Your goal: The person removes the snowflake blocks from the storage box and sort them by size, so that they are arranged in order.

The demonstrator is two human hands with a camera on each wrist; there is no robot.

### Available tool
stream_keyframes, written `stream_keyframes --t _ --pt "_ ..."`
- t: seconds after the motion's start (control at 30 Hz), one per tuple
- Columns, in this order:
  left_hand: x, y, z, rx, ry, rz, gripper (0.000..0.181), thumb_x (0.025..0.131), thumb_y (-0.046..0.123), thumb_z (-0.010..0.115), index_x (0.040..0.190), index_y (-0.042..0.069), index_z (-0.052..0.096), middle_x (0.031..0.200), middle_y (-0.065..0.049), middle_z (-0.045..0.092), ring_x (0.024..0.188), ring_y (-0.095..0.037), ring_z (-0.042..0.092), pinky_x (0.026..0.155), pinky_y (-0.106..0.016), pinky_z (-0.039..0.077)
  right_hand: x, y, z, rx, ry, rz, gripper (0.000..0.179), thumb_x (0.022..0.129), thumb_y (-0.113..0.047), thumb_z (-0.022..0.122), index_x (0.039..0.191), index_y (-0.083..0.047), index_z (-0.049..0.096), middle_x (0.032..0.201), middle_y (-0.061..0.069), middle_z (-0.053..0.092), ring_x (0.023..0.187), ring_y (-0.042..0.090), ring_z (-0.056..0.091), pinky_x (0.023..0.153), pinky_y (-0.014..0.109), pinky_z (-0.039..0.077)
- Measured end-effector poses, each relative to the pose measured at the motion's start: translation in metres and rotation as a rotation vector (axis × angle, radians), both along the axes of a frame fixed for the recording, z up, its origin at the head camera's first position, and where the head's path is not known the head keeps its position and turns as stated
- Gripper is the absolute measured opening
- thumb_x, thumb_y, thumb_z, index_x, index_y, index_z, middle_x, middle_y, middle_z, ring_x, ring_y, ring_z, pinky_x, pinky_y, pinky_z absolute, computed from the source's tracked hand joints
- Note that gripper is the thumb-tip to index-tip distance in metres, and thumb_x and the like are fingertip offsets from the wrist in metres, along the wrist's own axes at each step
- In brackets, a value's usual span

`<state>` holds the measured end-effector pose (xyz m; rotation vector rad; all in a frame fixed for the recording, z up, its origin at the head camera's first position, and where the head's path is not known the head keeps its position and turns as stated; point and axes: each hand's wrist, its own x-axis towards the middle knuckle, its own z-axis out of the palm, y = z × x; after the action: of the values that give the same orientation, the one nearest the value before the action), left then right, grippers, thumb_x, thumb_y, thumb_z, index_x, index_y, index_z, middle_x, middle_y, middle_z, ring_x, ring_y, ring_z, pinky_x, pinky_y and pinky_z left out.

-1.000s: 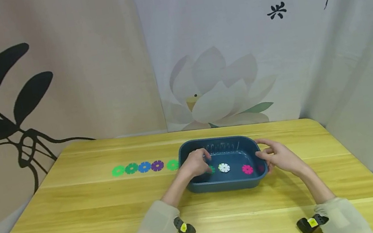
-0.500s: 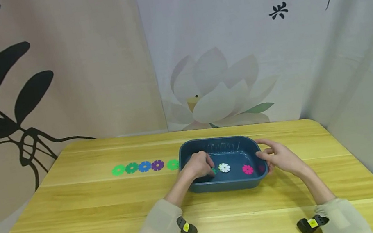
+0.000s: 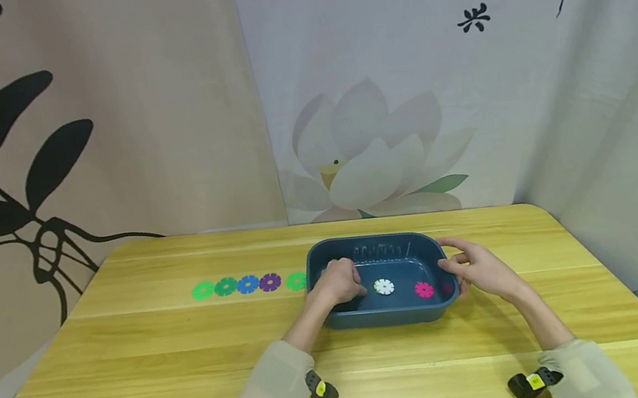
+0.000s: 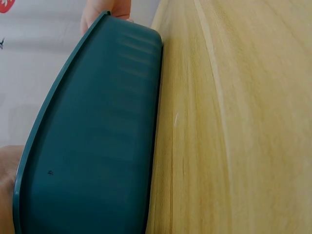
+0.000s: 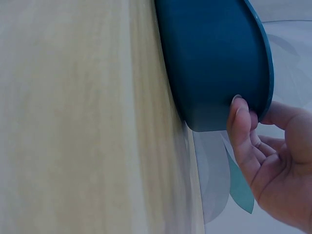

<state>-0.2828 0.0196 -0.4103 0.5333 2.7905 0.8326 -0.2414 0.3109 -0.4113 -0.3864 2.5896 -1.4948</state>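
A dark blue plastic basin (image 3: 378,318) sits on the table. My left hand (image 3: 339,282) reaches inside its left half, fingers curled down at the floor, where they pinch a green snowflake disc that they now hide. In the left wrist view the basin's side wall (image 4: 92,126) covers most of that hand. Beside the fingers lies a white snowflake disc (image 3: 383,286), and farther right a pink snowflake disc (image 3: 424,289). With thumb and fingers on either side of the rim, my right hand (image 3: 480,269) grips the basin's right end; the right wrist view shows this hand (image 5: 278,161) closely.
Left of the basin, a row of snowflake discs lies on the wooden table (image 3: 132,374): light green (image 3: 203,290), dark green (image 3: 225,286), blue (image 3: 247,284), purple (image 3: 270,282) and another light green (image 3: 296,280) close to the basin. A printed curtain (image 3: 175,110) hangs behind.
My left hand has moved slightly right and its fingers have closed over the green disc, which is now out of sight. The right hand and the basin have stayed in place.
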Motion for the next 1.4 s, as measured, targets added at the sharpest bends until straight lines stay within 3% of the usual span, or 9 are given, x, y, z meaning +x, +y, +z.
stream_keyframes --t 0.23,0.5,0.67,0.93,1.4 --pt "-0.001 0.000 0.000 -0.005 -0.039 0.021 0.022 0.087 0.019 0.081 0.084 0.007 0.063 0.083 -0.002 0.059 0.077 -0.017 0.055 0.075 -0.035 0.050 0.000 -0.001 0.001 -0.001 -0.005 -0.004 0.061 0.103 -0.016 0.060 0.152 0.004 0.031 0.080 0.022 0.061 0.052 0.028 0.064 0.058 0.043 0.058" --pt "0.004 -0.007 0.009 0.213 -0.043 -0.011 0.012 0.093 0.006 0.072 0.095 0.006 0.060 0.085 -0.005 0.064 0.065 -0.019 0.066 0.067 -0.034 0.052 0.000 -0.002 0.001 -0.001 -0.010 -0.008 0.062 0.103 -0.016 0.060 0.152 0.005 0.030 0.082 0.021 0.063 0.053 0.027 0.064 0.059 0.042 0.058" --pt "0.006 -0.016 0.020 0.327 -0.014 -0.022 0.006 0.096 -0.001 0.063 0.102 0.002 0.063 0.083 -0.007 0.064 0.066 -0.017 0.062 0.065 -0.031 0.052 0.000 -0.001 0.002 -0.001 -0.003 -0.006 0.062 0.103 -0.016 0.060 0.152 0.006 0.030 0.080 0.020 0.063 0.053 0.029 0.064 0.059 0.042 0.058" --pt "0.006 -0.042 0.026 0.472 -0.031 0.007 0.014 0.097 -0.005 0.056 0.110 -0.002 0.061 0.085 -0.010 0.058 0.067 -0.019 0.058 0.065 -0.032 0.055 -0.001 -0.001 0.001 0.003 -0.002 -0.003 0.062 0.103 -0.016 0.060 0.152 0.005 0.030 0.080 0.019 0.063 0.053 0.030 0.064 0.059 0.042 0.059" --pt "0.001 -0.093 0.036 0.573 -0.066 0.113 0.020 0.097 -0.002 0.058 0.117 -0.002 0.060 0.095 -0.016 0.062 0.075 -0.033 0.065 0.069 -0.042 0.057 -0.001 -0.001 0.000 -0.007 -0.008 -0.003 0.062 0.103 -0.016 0.060 0.153 0.004 0.029 0.078 0.018 0.062 0.052 0.032 0.063 0.060 0.041 0.059"
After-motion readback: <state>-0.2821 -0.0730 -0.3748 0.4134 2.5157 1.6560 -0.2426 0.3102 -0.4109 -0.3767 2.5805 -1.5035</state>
